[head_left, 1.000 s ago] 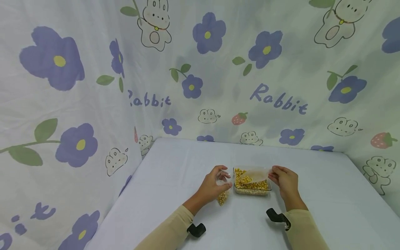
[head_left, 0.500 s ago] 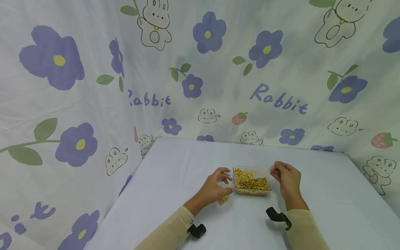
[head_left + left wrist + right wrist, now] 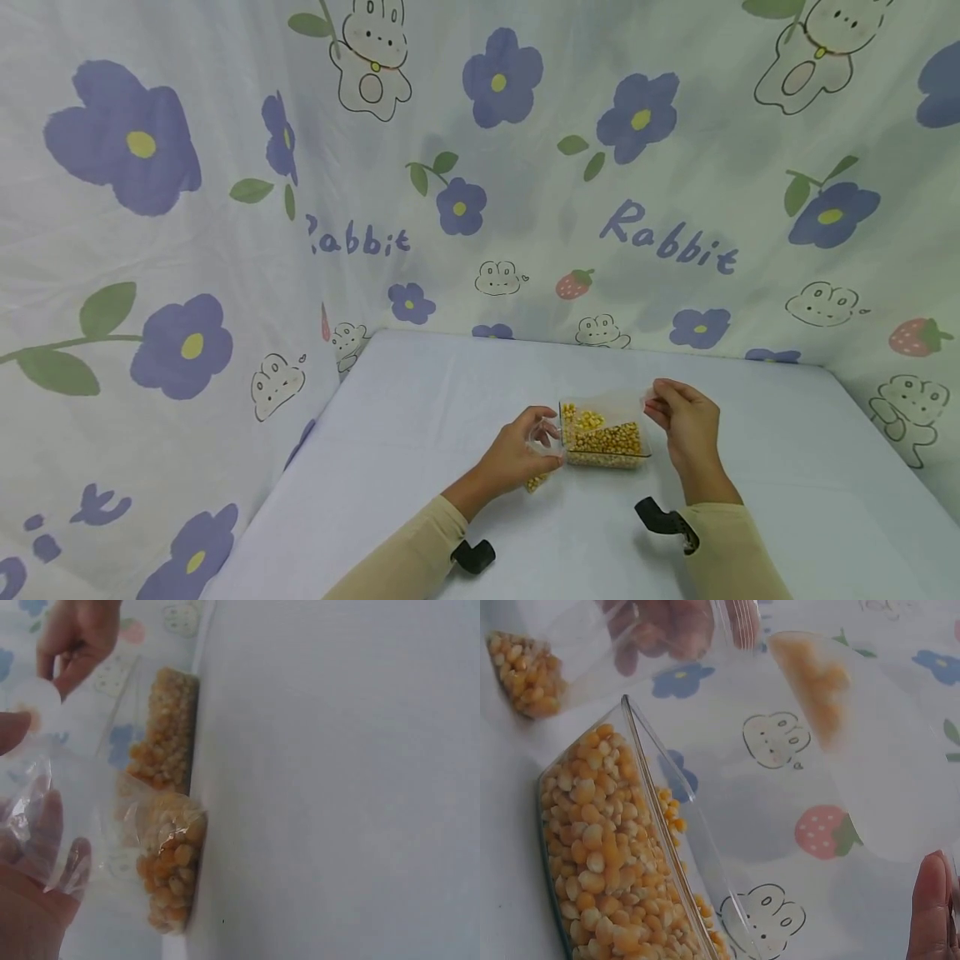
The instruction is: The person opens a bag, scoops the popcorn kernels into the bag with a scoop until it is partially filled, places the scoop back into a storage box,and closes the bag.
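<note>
My left hand (image 3: 516,450) holds a clear plastic bag (image 3: 176,859) with its mouth spread; corn kernels fill its bottom corner, which reaches down close to the tabletop. Thumb and fingers of my right hand (image 3: 688,421) pinch the end of a translucent white scoop (image 3: 900,765). A small heap of kernels shows through the scoop's far end, which points toward the bag. Under the scoop stands a clear rectangular container (image 3: 607,455), well filled with corn kernels (image 3: 592,847). The left hand's fingertips are right beside the container's left side.
A white cloth covers the table (image 3: 420,392). Behind it and to the left hangs a curtain (image 3: 540,183) printed with flowers and rabbits. Black camera mounts (image 3: 472,556) jut from both wrists just above the table.
The right hand has lifted the scoop slightly up and away, uncovering more kernels in the container's front. The left hand has shifted a little right with the bag, nearer the container.
</note>
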The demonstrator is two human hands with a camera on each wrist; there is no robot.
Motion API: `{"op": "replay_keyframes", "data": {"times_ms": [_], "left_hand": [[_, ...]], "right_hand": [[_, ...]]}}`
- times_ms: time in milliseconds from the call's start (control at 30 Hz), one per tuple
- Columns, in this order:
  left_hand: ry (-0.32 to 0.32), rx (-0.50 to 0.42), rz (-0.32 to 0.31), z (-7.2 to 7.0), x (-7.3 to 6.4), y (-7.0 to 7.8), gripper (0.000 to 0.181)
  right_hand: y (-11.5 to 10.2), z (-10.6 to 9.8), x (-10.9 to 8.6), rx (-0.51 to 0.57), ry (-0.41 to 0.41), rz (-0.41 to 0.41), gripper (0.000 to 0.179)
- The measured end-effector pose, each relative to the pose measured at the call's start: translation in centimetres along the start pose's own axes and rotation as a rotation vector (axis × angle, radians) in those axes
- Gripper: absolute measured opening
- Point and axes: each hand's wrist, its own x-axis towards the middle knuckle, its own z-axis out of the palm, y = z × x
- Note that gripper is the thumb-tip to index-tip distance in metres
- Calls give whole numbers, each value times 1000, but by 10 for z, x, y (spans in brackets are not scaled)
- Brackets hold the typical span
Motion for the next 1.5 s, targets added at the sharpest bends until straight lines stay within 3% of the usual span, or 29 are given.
{"op": "replay_keyframes", "data": {"times_ms": [567,933,1500], "left_hand": [[16,52,15,-2,-1,4,56],[15,48,22,-2,-3,4,54],[18,46,16,-1,1,2,52]], "right_hand": [[6,15,-10,-91,-102,-34,6],[7,17,-12,-215,-156,-65,16],[5,15,-12,-226,-194,-89,12]]}}
